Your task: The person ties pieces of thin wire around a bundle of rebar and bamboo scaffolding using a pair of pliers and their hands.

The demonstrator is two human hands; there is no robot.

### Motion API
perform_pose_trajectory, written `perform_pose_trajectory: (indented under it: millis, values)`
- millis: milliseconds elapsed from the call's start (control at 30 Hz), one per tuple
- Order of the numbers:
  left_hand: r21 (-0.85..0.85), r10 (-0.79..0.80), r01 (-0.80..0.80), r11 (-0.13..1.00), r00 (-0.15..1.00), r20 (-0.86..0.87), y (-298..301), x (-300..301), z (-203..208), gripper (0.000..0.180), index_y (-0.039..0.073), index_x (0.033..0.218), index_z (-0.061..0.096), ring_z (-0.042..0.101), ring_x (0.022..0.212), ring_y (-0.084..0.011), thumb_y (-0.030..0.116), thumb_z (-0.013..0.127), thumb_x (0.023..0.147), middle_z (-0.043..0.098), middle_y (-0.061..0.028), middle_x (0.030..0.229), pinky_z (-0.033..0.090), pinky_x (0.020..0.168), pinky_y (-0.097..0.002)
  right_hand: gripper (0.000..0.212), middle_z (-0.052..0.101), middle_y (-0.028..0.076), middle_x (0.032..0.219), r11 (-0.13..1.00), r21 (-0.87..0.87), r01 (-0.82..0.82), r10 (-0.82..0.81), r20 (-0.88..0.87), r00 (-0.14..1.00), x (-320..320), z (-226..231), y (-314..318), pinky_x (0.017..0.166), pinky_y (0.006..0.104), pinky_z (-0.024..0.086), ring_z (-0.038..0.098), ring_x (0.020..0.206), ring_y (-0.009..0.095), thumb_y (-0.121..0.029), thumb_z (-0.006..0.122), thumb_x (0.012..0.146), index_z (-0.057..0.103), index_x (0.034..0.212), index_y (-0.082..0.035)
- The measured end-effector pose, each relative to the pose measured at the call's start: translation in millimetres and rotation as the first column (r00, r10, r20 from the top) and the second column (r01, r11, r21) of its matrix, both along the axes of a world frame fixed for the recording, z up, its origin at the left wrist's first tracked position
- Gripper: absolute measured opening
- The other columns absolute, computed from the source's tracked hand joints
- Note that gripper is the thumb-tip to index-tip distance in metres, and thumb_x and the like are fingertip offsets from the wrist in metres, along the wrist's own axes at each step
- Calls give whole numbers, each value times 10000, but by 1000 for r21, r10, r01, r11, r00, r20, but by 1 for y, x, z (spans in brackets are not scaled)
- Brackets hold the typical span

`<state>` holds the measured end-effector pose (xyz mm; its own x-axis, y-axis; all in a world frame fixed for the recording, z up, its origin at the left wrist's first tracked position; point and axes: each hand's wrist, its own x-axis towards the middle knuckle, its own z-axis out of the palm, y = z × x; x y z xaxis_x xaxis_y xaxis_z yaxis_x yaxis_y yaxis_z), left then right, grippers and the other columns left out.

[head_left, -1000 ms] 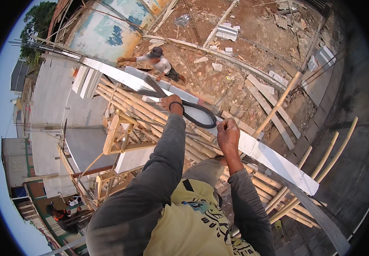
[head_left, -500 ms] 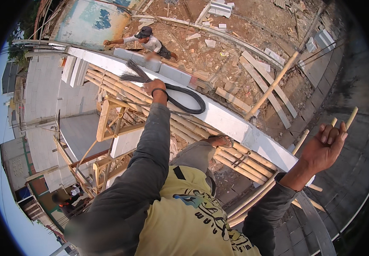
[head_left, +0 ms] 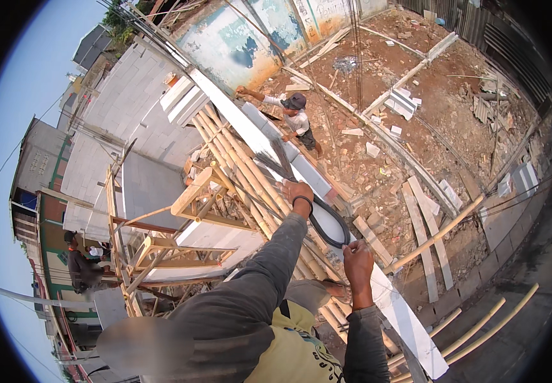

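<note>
A long white block wall top [head_left: 327, 191] is seen running diagonally from upper left to lower right, with a bundle of pale bamboo scaffold poles [head_left: 237, 169] laid alongside it on its left. A black flexible hose [head_left: 327, 223] lies looped on the wall top between the two hands, its long run following the wall's axis and a dark, flat tail continuing up-left past the left hand.

The left hand [head_left: 297, 191] is extended farther up the wall and is closed over the hose at the upper end of the loop. The right hand [head_left: 358, 258] is nearer the body, at the lower end of the loop, fingers pinched; whether hose or a thin line is held cannot be told. The loop bulges toward the right edge of the wall.

A person in a dark cap [head_left: 296, 115] is noted on the rubble ground below.
</note>
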<state>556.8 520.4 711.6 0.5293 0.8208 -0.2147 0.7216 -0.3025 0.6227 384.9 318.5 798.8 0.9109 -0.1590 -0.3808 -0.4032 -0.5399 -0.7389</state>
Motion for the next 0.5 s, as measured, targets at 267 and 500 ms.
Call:
perform_pose_trajectory:
  millis: [267, 500]
  values:
    - [-5, -19, 20, 1000, 1000, 18, -1, -3, 9, 652, -18, 1445, 231, 200, 1411, -371, 220, 533, 918, 131, -196, 1551, 240, 1142, -432, 250, 656, 159, 718, 999, 30, 37, -39, 52, 998, 3, -6, 6, 668, 455, 480, 640, 708, 359, -281, 673, 827, 604, 815, -42]
    - [137, -76, 63, 989, 993, 89, 12, 0, -17, 651, -104, 1365, 304, 348, 1310, -426, 195, 589, 862, 282, -292, 1434, 329, 1086, -453, 224, 600, 111, 656, 837, 502, 218, -216, -62, 974, 11, 0, 6, 621, 341, 461, 573, 629, 191, -201, 685, 827, 582, 785, -7]
